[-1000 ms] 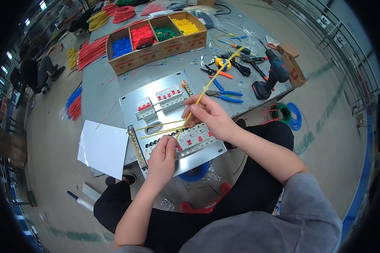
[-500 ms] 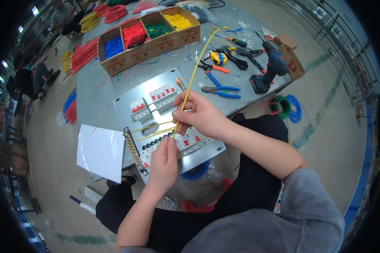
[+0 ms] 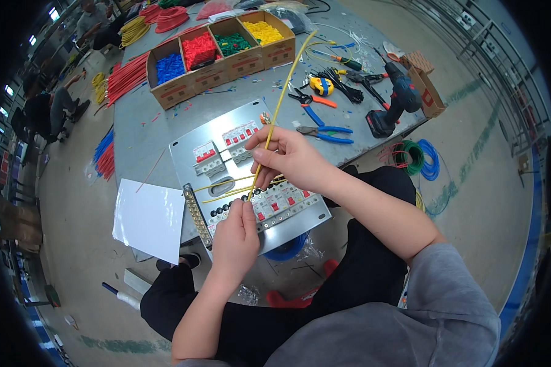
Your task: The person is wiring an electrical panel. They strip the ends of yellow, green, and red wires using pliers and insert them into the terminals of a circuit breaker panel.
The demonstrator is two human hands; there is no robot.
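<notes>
A long yellow wire (image 3: 281, 98) slants up from my hands toward the back of the table. My left hand (image 3: 236, 235) pinches its lower end between thumb and forefinger. Higher up, my right hand (image 3: 284, 158) grips the same wire with bent fingers. Both hands are over a metal mounting plate (image 3: 187, 144) with rows of circuit breakers (image 3: 207, 159) on it. More yellow wires (image 3: 217, 197) lie across the plate's middle. Along its left side runs a brass terminal bar (image 3: 196, 214). My hands hide part of the front breaker row.
At the back stands a cardboard box (image 3: 183, 88) of blue, red, green and yellow caps. Pliers (image 3: 324, 134), cutters (image 3: 312, 101), a tape measure (image 3: 320, 86) and a cordless drill (image 3: 395, 101) lie to the right. A white sheet (image 3: 147, 220) overhangs the left edge.
The wire's top end has shifted slightly up. My right hand has bent its fingers a little further along the wire, while my left hand keeps its pinch. The whole view has shifted slightly.
</notes>
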